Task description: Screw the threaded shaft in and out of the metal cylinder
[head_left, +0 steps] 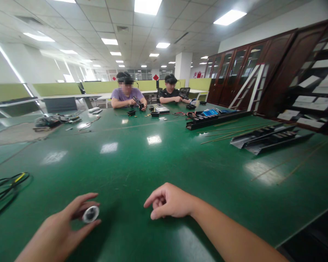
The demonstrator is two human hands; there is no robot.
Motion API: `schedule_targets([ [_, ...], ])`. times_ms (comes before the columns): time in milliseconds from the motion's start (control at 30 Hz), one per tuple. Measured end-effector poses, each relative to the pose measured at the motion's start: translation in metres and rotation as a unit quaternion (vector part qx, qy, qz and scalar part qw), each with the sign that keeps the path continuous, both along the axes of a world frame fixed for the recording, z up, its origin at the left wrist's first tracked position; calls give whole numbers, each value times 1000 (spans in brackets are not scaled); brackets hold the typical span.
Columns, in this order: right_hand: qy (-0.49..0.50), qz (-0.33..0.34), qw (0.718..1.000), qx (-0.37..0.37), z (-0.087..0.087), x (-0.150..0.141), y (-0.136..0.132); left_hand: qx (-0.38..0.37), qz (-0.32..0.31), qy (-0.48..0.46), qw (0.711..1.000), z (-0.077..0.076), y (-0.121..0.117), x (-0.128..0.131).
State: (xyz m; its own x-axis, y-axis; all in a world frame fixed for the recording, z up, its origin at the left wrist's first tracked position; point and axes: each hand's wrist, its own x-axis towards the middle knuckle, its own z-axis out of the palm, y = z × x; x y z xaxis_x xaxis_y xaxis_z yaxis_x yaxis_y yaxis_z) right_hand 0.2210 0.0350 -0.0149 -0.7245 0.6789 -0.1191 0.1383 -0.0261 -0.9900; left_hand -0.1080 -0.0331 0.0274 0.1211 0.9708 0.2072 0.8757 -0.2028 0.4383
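My left hand [67, 226] is at the lower left over the green table. Between its thumb and curled fingers is a small round object with a white rim [91, 214] and a dark centre; its exact kind I cannot make out. My right hand [171, 203] is to the right of it, above the table near the middle. Its index finger points left, apart from the thumb, and the other fingers curl inward. Nothing shows in that hand, and the two hands do not touch.
A black cable coil [8, 187] lies at left. Metal channels [262, 138] and thin rods [224, 137] lie at right on the green table [131, 156]. Across it, two people [129, 96] handle small black parts. A ladder [248, 87] stands by wooden cabinets.
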Motion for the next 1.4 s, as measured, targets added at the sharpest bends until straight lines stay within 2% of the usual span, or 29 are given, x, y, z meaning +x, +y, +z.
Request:
schedule_targets([
  [67, 0, -47, 998, 36, 1, -1, 0, -39, -75, 0, 996, 5, 18, 36],
  [133, -13, -89, 992, 90, 2, -1, -1, -32, -122, 6, 992, 7, 30, 74],
  [200, -34, -112, 982, 147, 3, -1, -3, -22, -154, 6, 988, 1, 36, 100],
  [267, -59, -112, 973, 194, 3, -1, -4, -25, -170, 4, 985, -11, 35, 113],
  [367, -86, -95, 967, 219, 4, -2, -5, -26, -194, 3, 981, -28, 29, 113],
  [433, -97, -81, 965, 232, 5, -2, -6, -12, -203, 0, 979, -33, 26, 109],
  [533, -92, -77, 960, 253, 6, -2, -7, 12, -201, -10, 979, -33, 25, 104],
  [733, -67, -88, 967, 228, 6, -4, -11, 52, -216, -27, 975, -31, 27, 99],
  [867, -70, -96, 962, 245, 8, -5, -13, 84, -182, -47, 979, -34, 24, 99],
  [967, -71, -104, 950, 285, 9, -6, -13, 56, -165, -63, 983, -35, 22, 102],
  [1067, -69, -99, 938, 325, 8, -6, -12, 28, -178, -73, 981, -34, 21, 105],
  [1400, -78, -98, 922, 367, 4, -7, -14, 47, -168, -80, 981, -36, 21, 105],
])
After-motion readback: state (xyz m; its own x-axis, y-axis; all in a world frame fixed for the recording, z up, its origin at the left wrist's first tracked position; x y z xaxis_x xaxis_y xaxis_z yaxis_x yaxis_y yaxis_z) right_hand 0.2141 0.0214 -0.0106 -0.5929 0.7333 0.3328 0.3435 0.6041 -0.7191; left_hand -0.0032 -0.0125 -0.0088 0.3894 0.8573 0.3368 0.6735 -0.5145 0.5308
